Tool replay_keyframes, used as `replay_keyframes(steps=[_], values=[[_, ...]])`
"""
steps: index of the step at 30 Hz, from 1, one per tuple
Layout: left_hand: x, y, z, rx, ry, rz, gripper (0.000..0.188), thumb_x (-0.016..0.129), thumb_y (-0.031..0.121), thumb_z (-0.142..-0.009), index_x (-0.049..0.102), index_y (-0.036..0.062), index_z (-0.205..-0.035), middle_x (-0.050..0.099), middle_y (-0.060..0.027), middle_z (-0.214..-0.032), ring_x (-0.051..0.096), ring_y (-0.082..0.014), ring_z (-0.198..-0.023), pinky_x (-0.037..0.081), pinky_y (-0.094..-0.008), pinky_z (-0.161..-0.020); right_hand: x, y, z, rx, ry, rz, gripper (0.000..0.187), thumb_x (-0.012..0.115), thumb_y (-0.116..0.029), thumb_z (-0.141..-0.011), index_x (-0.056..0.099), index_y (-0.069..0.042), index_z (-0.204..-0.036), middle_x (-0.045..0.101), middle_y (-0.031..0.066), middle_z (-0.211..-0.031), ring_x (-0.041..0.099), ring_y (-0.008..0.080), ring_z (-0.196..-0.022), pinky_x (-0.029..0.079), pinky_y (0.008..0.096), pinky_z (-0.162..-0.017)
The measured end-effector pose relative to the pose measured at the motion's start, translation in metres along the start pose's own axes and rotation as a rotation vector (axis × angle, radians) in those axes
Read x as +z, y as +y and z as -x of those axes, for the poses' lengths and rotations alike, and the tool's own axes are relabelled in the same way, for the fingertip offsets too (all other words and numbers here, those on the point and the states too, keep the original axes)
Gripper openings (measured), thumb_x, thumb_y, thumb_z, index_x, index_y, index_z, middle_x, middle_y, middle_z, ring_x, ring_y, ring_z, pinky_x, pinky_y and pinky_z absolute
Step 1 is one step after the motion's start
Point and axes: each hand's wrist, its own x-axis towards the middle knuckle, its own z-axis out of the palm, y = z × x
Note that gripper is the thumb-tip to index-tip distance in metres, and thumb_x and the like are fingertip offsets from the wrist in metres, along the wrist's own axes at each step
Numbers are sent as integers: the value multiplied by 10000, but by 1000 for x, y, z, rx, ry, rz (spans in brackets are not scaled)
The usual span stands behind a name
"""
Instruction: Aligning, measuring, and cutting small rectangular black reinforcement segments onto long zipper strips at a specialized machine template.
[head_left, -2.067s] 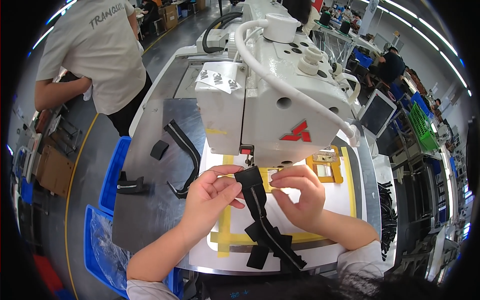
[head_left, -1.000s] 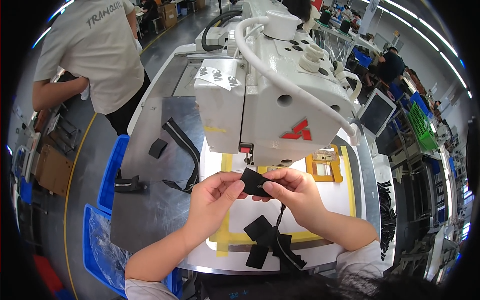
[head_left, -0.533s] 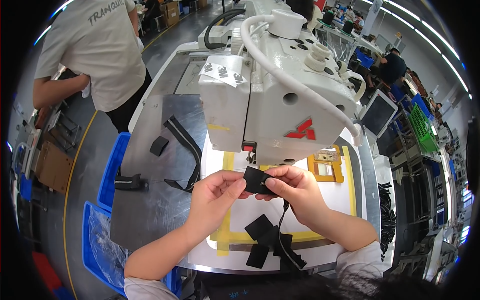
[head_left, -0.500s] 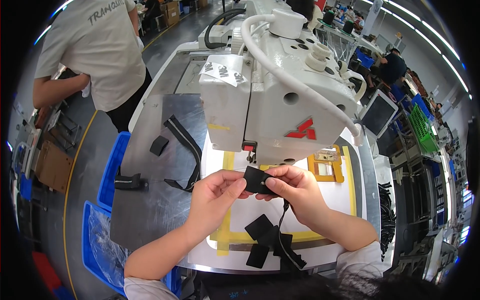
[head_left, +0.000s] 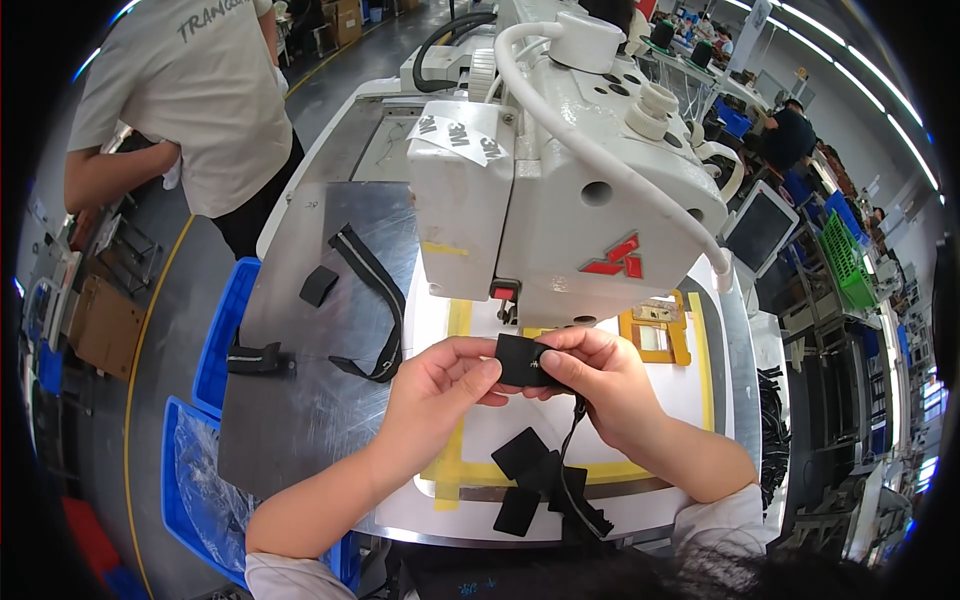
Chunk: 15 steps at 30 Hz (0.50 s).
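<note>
Right hand (head_left: 603,388) newly closer to left hand (head_left: 442,386), fingers (head_left: 557,366) of both tight on squarish black fabric tab (head_left: 517,361)

I hold one black strap (head_left: 521,361) by its broad, flat tab, with my left hand (head_left: 445,385) pinching the 9 o'clock edge and my right hand (head_left: 602,385) the 3 o'clock edge. The tab looks roughly rectangular, its face turned up toward me, with a small pale mark toward 3 o'clock. From beneath my right hand the strap's narrow tail hangs toward 5 o'clock, twisted, a pale line running along it down to a ragged tip.
</note>
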Motion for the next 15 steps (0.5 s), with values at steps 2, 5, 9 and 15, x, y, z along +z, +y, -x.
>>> replay_keyframes(steps=[2,5,9,15], values=[[1,0,1,-26,-18,17,228,537,152,-917,529,0,-1086,638,-115,-989,654,-205,-864,542,-314,-756,1,0,-1,-2,25,-5,178,579,-76,-888,573,14,-1042,639,116,-956,654,184,-786,530,280,-707],[2,-1,1,-29,-17,11,234,529,142,-918,506,3,-1104,640,-120,-977,657,-208,-863,544,-309,-752,2,-2,-1,2,50,-21,155,580,-58,-882,575,7,-1023,635,117,-946,652,182,-752,539,281,-690],[0,0,0,-74,-39,21,281,524,132,-929,463,-15,-1161,641,-134,-987,647,-197,-904,523,-300,-786,2,-3,-1,13,52,-30,157,591,-64,-877,581,7,-1017,633,106,-933,650,170,-751,536,275,-685],[1,-1,1,-89,-44,42,279,536,123,-921,456,-14,-1150,643,-133,-964,646,-201,-916,524,-296,-784,-2,-1,-1,-4,42,-23,163,604,-68,-870,587,6,-1015,638,99,-920,649,168,-747,530,266,-677]])
